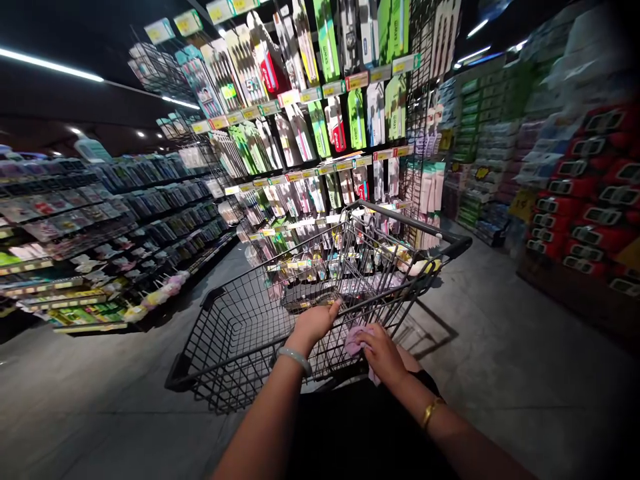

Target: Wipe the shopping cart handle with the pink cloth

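Note:
A dark wire shopping cart point(235, 333) stands in front of me in a shop aisle. My left hand point(315, 323) rests on the cart's near rail with its fingers curled over the wire; a pale bangle sits on that wrist. My right hand point(383, 353) is closed on a small pink cloth point(354, 341) pressed against the cart's frame close to the left hand; a gold bracelet is on that wrist. The cart's basket looks empty.
A hanging display rack of packaged toothbrushes point(325, 127) stands just beyond the cart. Long shelves of small goods point(100, 227) run along the left. Stacked red and white packs point(590, 187) line the right. Grey floor point(500, 347) spreads to the right of the cart.

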`<action>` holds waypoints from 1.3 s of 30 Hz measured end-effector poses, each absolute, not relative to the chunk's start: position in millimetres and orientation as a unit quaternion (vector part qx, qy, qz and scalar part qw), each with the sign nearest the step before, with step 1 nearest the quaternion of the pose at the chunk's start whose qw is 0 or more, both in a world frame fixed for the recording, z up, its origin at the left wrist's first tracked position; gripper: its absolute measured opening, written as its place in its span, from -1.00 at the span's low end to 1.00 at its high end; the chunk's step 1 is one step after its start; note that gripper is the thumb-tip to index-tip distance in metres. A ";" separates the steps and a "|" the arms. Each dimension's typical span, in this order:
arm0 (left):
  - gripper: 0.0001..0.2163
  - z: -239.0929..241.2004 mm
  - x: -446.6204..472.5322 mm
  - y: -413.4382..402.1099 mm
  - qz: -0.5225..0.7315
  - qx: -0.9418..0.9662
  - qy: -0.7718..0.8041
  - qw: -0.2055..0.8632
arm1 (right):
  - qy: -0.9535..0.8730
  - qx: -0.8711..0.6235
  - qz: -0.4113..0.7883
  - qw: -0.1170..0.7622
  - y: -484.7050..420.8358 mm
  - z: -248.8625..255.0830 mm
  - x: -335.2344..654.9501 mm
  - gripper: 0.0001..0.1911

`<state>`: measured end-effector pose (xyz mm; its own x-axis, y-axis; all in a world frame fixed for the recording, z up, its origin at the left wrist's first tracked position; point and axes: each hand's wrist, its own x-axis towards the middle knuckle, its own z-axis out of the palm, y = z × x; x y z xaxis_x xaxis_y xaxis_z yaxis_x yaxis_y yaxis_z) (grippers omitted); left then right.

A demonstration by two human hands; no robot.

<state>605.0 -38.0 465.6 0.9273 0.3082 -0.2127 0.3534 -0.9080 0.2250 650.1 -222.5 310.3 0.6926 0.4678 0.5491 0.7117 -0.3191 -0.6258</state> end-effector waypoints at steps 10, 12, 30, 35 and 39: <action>-0.15 469.1 598.3 -41.4 -0.084 0.971 0.191 0.115 | -0.321 -0.765 -0.267 0.490 -246.7 350.9 671.2 -0.71; -0.17 471.5 595.6 -43.8 -0.072 0.974 0.189 0.104 | -0.327 -0.767 -0.257 0.489 -246.1 342.4 668.8 -0.71; -0.31 465.1 586.4 -50.8 -0.002 0.981 0.189 0.047 | -0.325 -0.770 -0.256 0.485 -254.8 369.4 672.6 -0.70; -0.31 465.1 585.1 -50.9 0.008 0.981 0.185 0.054 | -0.317 -0.773 -0.262 0.483 -260.1 363.8 681.0 -0.70; -0.34 463.0 584.2 -49.6 0.027 0.981 0.181 0.056 | -0.322 -0.780 -0.223 0.488 -262.6 345.3 677.0 -0.72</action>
<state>584.2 -49.6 463.0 0.9329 0.3586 0.0335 0.3524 -0.9280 0.1205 677.0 -262.6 345.3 0.6933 0.2851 0.6618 0.7199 -0.3161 -0.6179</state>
